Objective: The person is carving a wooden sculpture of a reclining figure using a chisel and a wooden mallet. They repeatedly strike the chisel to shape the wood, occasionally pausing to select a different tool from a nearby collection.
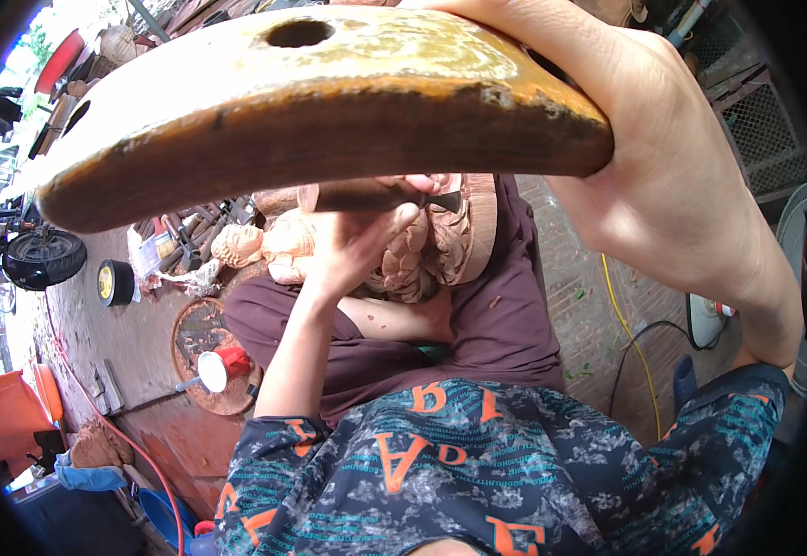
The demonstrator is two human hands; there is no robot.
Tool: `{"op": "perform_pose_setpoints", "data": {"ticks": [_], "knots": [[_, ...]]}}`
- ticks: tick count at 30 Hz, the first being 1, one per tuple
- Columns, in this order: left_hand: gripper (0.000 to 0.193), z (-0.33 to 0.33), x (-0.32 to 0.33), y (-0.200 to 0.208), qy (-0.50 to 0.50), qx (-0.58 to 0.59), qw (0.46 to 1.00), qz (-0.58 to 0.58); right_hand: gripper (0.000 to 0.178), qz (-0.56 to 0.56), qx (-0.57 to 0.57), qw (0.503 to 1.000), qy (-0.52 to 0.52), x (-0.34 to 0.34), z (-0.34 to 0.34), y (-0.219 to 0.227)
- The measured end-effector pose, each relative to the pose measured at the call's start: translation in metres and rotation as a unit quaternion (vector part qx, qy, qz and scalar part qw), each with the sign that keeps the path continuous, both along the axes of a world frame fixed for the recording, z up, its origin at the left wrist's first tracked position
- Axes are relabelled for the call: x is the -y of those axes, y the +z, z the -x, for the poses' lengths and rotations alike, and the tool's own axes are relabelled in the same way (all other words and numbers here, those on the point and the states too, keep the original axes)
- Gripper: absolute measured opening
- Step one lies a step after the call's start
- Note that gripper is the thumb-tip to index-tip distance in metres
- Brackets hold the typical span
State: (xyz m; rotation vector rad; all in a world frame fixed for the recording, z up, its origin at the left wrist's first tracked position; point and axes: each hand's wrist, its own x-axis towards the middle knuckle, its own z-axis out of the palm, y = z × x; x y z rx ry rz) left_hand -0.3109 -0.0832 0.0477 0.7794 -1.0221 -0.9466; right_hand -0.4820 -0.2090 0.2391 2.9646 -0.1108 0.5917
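High and close to the camera, my right hand [644, 120] is wrapped round the right end of a thick, worn wooden mallet [329, 125] with dark holes in its pale face. Below it, my left hand [353, 246] grips a chisel [366, 195] by its dark handle. The chisel's flared blade points right, over the carved folds of a wooden statue [292, 243]. That statue lies on its side across my lap, curly-haired head to the left and rounded base [482, 227] to the right. The mallet hides part of the statue; whether the blade touches the wood I cannot tell.
Several carving tools [195, 232] lie left of the statue's head, near a black tape roll [116, 283]. A red-and-white cup [223, 369] stands on a round board [190, 324]. A yellow cable [628, 324] crosses the floor at right, near a fan [795, 218].
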Motion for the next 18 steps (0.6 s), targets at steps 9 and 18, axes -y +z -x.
{"op": "perform_pose_setpoints", "data": {"ticks": [9, 18], "knots": [[0.021, -0.003, 0.007, 0.010, 0.000, -0.005, 0.999, -0.038, 0.038, 0.014, -0.017, 1.000, 0.014, -0.003, -0.016, 0.008], [0.020, 0.002, 0.014, 0.004, -0.006, -0.069, 0.998, -0.004, 0.036, 0.063, -0.045, 0.997, -0.016, -0.006, -0.014, 0.016]]}}
